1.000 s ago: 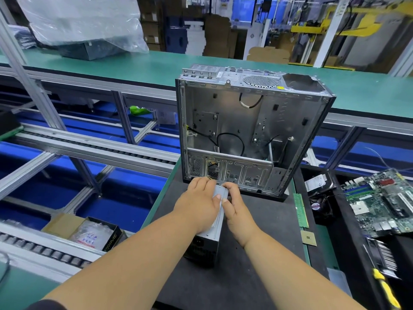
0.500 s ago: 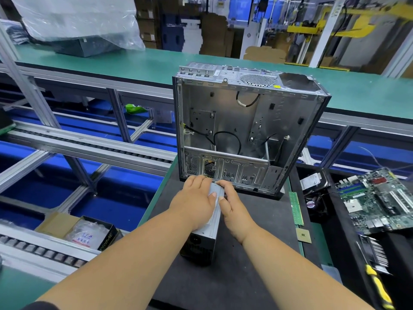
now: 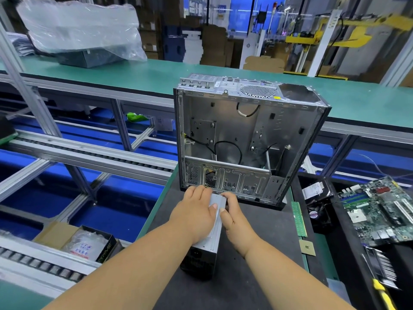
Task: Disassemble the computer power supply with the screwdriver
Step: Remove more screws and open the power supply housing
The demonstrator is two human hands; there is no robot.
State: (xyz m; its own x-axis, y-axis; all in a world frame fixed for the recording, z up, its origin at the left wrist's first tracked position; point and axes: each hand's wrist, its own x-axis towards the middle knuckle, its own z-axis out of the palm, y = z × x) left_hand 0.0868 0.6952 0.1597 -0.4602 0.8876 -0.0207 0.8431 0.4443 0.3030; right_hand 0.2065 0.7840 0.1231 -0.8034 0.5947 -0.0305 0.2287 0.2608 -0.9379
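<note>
I hold the power supply (image 3: 211,240) with both of my hands on the dark mat (image 3: 257,242). It is a long gray and black metal box, and it lies flat on the mat with its black end and plug socket facing me. My left hand (image 3: 194,214) lies over the top and left side of the box, with my fingers curled down around its far end and my thumb on the gray top. My right hand (image 3: 232,214) grips the right side of the box, with my thumb on the top edge and my fingers curled around the far corner. The far end of the box is just in front of the open computer case (image 3: 245,139), which stands up on the mat with its side off. I can see loose black wires inside the case. To my right lies a green circuit board (image 3: 380,211), and near it a long green memory stick (image 3: 298,218). A tool with a yellow handle (image 3: 384,296) lies at the far right, well apart from my hands.
</note>
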